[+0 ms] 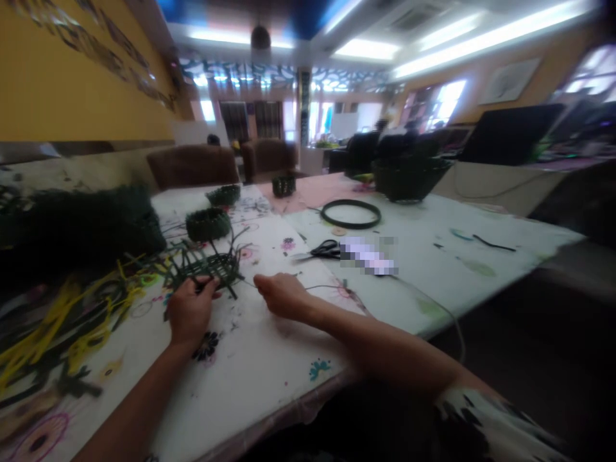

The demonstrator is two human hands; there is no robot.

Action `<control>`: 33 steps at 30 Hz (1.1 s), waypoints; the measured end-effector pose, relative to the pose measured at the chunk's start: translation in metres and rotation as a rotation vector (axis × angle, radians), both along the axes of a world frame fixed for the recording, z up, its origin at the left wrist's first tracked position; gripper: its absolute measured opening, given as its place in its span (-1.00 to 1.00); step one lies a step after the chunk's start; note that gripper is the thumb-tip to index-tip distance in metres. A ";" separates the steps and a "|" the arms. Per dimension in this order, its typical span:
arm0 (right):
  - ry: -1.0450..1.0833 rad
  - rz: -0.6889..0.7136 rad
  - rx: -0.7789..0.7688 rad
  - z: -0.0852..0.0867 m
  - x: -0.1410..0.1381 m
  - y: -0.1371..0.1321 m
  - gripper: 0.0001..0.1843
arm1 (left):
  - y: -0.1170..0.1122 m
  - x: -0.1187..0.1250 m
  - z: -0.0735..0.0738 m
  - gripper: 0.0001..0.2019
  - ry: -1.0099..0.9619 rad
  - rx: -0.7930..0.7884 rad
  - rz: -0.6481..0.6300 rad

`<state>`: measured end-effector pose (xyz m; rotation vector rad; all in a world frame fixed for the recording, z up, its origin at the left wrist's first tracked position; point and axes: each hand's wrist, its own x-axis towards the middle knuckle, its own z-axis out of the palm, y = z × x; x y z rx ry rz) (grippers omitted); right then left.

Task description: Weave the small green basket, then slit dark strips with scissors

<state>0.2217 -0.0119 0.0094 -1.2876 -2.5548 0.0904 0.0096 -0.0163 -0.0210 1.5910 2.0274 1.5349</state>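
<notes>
My left hand (pixel 190 311) grips the near edge of an open lattice of dark green plastic weaving strips (pixel 202 266), whose loose ends stick out on all sides. My right hand (pixel 282 295) lies just to its right, with the fingers pinched on a thin dark strand (pixel 327 288) that runs across the printed tablecloth. Beyond the lattice sit small round woven green pieces (pixel 208 224). Black scissors (pixel 320 250) lie to the right of my right hand, and a black hoop (pixel 350 213) lies farther back.
Tangled yellow and dark strips (pixel 62 327) cover the table's left side, behind them a dark woven heap (pixel 81 224). A large dark woven basket (pixel 409 179) stands at the far end. The table's right edge (pixel 505 282) drops to a dark floor. Chairs and people stand farther back.
</notes>
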 end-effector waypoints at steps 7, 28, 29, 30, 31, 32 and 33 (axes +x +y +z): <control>0.083 -0.066 -0.004 -0.008 -0.001 0.005 -0.79 | -0.008 0.009 0.012 -0.70 0.172 -0.056 0.026; 0.319 -0.029 -0.086 -0.008 0.000 0.012 -0.65 | -0.024 0.031 0.035 -0.73 -0.185 -0.226 -0.079; 0.359 -0.021 -0.106 -0.009 0.000 0.013 -0.65 | -0.024 0.031 0.035 -0.73 -0.189 -0.224 -0.085; 0.402 -0.012 -0.125 -0.011 0.000 0.014 -0.66 | -0.024 0.031 0.034 -0.73 -0.193 -0.216 -0.089; 0.443 -0.004 -0.142 -0.012 0.001 0.016 -0.66 | -0.024 0.031 0.033 -0.73 -0.193 -0.207 -0.097; 0.481 0.000 -0.158 -0.014 0.001 0.017 -0.66 | -0.023 0.030 0.032 -0.73 -0.183 -0.195 -0.105; 0.510 -0.003 -0.167 -0.015 0.000 0.018 -0.67 | -0.022 0.029 0.030 -0.72 -0.153 -0.185 -0.116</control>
